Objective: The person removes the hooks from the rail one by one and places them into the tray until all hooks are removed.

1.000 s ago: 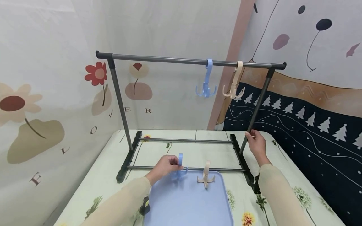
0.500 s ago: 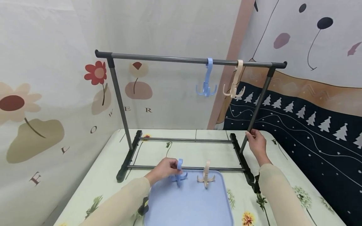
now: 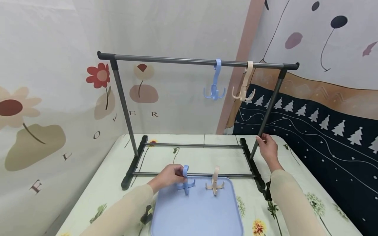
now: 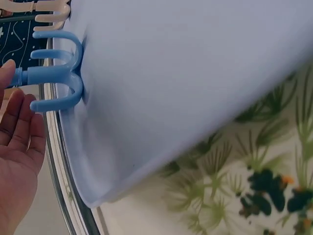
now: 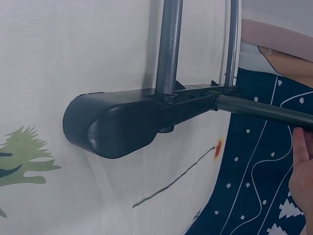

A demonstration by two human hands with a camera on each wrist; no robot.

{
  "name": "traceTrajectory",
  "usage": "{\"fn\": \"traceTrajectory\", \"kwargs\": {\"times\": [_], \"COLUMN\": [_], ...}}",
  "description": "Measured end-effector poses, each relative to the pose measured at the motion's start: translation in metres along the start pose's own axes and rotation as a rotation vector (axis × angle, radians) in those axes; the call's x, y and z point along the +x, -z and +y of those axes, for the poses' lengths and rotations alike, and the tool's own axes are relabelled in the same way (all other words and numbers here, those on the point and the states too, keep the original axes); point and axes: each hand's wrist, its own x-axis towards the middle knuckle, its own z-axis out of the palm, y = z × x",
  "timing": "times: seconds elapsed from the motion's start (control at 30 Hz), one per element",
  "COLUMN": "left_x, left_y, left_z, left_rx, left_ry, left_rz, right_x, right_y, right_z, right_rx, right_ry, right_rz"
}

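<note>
A blue multi-prong hook (image 3: pixel 186 185) stands prongs-down at the far edge of the blue tray (image 3: pixel 198 213). My left hand (image 3: pixel 170 176) pinches its stem between thumb and fingers; the left wrist view shows the thumb on the stem of this blue hook (image 4: pixel 51 74). Beside it on the tray stands a beige hook (image 3: pixel 215 183). My right hand (image 3: pixel 268 150) grips the lower right upright (image 3: pixel 267 114) of the dark grey rack. In the right wrist view only part of that right hand (image 5: pixel 304 171) shows, at the right edge, against the upright.
From the rack's top bar (image 3: pixel 165 60) hang another blue hook (image 3: pixel 216 82) and another beige hook (image 3: pixel 245 82), both right of centre. The rack's black feet (image 3: pixel 134 168) stand on a flowered tablecloth (image 3: pixel 97 196), behind the tray. Printed curtains (image 3: pixel 183 29) close in the back and sides.
The blue hook in my left hand has settled onto the tray, and its top has shifted slightly left with the hand. My right hand stays on the upright.
</note>
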Motion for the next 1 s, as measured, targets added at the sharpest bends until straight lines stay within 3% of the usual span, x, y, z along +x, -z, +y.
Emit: {"fn": "traceTrajectory", "kwargs": {"times": [0.17,0.5,0.7,1.0], "left_x": [-0.001,0.001,0.000,-0.010], "left_y": [0.011,0.045,0.079,0.131], "left_z": [0.003,0.016,0.026,0.037], "left_rx": [0.002,0.017,0.025,0.021], "left_ry": [-0.012,0.038,0.060,0.041], "left_rz": [0.023,0.157,0.248,0.363], "right_x": [0.000,-0.001,-0.003,-0.011], "right_y": [0.000,0.002,0.006,0.008], "right_z": [-0.001,-0.004,-0.004,0.004], "right_rx": [-0.006,-0.040,-0.083,-0.149], "right_ry": [0.000,0.007,0.019,0.033], "right_rz": [0.005,0.006,-0.001,0.004]}}
